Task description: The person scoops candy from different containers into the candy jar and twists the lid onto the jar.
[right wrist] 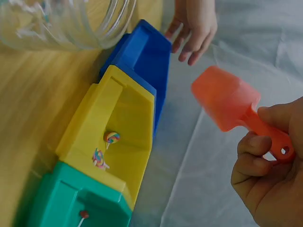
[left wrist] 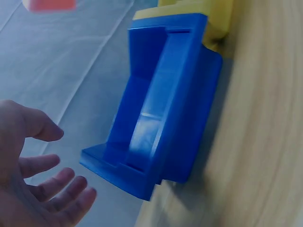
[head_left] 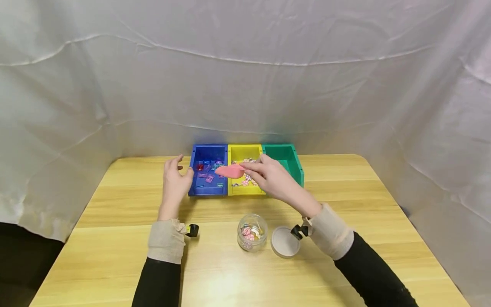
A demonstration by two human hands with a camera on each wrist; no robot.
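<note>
From the head view, the right hand (head_left: 273, 177) pinches a pink scoop (head_left: 230, 171) by its handle, holding it over the seam between the blue bin (head_left: 209, 177) and the yellow bin (head_left: 245, 170). The left hand (head_left: 174, 181) hovers beside the blue bin, fingers loosely spread, holding nothing. A glass jar (head_left: 252, 232) sits nearer, its lid (head_left: 284, 241) beside it.

The left wrist view shows relaxed fingers (left wrist: 57, 189) apart from the blue bin.

In the right wrist view, curled fingers (right wrist: 255, 151) grip the scoop's handle; the scoop looks empty, though it's blurry.

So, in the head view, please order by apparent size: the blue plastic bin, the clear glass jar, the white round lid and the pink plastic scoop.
1. Blue plastic bin, clearly largest.
2. Clear glass jar and white round lid: too alike to rank.
3. Pink plastic scoop, smallest, though the right hand hides its handle.
</note>
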